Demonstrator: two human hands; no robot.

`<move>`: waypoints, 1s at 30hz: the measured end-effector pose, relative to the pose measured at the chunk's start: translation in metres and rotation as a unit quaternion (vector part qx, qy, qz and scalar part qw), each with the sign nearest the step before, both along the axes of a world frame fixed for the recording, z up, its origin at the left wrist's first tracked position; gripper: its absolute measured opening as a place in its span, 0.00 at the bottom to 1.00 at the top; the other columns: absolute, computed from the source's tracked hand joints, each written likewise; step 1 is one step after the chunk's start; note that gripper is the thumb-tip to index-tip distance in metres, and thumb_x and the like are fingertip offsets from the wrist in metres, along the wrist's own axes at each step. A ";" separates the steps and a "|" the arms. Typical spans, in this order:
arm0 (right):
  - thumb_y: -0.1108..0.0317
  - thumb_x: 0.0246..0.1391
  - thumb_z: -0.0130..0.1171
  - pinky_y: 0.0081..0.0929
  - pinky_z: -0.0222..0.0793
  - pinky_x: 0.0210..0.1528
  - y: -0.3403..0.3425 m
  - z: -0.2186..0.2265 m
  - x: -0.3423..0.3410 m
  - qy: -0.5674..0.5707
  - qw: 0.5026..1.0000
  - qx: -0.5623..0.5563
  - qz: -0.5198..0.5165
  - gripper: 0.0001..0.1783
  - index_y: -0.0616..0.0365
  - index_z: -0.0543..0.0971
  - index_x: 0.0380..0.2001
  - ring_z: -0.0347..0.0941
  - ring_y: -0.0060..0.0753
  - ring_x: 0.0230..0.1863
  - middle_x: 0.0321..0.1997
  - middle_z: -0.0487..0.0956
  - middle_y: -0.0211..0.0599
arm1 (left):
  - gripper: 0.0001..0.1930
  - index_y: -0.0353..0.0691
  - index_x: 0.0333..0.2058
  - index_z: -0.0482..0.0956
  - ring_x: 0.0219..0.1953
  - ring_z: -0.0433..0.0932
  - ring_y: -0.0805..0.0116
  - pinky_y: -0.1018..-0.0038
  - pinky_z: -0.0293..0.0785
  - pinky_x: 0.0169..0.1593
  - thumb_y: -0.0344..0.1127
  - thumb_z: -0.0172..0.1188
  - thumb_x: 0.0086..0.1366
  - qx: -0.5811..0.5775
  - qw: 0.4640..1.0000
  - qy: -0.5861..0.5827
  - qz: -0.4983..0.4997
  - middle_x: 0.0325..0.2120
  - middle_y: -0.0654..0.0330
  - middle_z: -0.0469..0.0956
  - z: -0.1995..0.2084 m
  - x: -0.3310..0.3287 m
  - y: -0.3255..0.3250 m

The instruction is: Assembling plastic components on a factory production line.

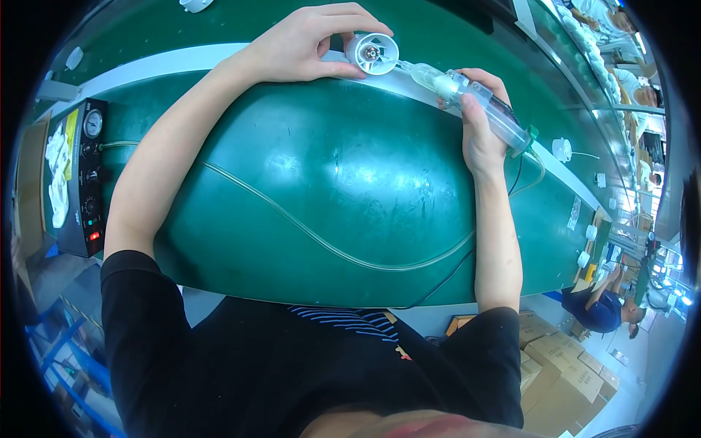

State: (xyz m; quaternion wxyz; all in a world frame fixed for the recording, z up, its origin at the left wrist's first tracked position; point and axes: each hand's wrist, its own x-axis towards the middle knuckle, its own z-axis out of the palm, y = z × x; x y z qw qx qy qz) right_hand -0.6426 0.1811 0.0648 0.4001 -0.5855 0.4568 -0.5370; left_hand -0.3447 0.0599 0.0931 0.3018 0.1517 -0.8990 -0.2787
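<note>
My left hand (310, 45) grips a white round plastic housing (389, 48) by its rim, thumb below and fingers above. Its open side faces me, and a small metal part shows inside. In my right hand (482, 120) is a clear glue-dispensing syringe (504, 123), tilted, its nozzle end pointing left toward the housing. The tip reaches the housing's right edge; whether it touches is too small to tell. A green cap closes the syringe's back end, where a thin clear hose (321, 237) joins it.
A black dispenser box (91, 179) with a gauge, knobs and a red light stands at the left; the hose and a dark cable cross the green table (307, 175). A white strip runs behind. More white parts (561, 150) sit at the right. Cardboard boxes (558, 358) are stacked below right.
</note>
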 end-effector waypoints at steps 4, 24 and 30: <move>0.65 0.61 0.65 0.37 0.75 0.55 0.000 -0.001 -0.001 0.017 1.000 -0.012 0.006 0.23 0.60 0.73 0.56 0.79 0.39 0.49 0.53 0.78 0.47 | 0.27 0.38 0.55 0.78 0.46 0.81 0.58 0.70 0.78 0.48 0.34 0.74 0.57 -0.001 1.000 0.019 -0.016 0.47 0.53 0.79 -0.006 0.000 0.002; 0.65 0.60 0.66 0.36 0.76 0.57 0.001 0.002 0.001 0.072 0.997 -0.021 -0.003 0.23 0.60 0.74 0.55 0.79 0.38 0.51 0.53 0.78 0.45 | 0.28 0.37 0.57 0.77 0.47 0.82 0.55 0.68 0.80 0.50 0.36 0.73 0.58 -0.020 1.000 0.004 -0.002 0.48 0.52 0.79 -0.005 0.001 0.003; 0.66 0.60 0.66 0.36 0.77 0.56 -0.002 0.002 0.001 0.078 0.997 -0.024 -0.007 0.23 0.60 0.74 0.55 0.79 0.38 0.50 0.53 0.78 0.45 | 0.28 0.37 0.56 0.77 0.46 0.82 0.54 0.68 0.80 0.49 0.36 0.73 0.58 -0.041 0.999 0.017 -0.006 0.47 0.52 0.79 -0.006 -0.001 0.002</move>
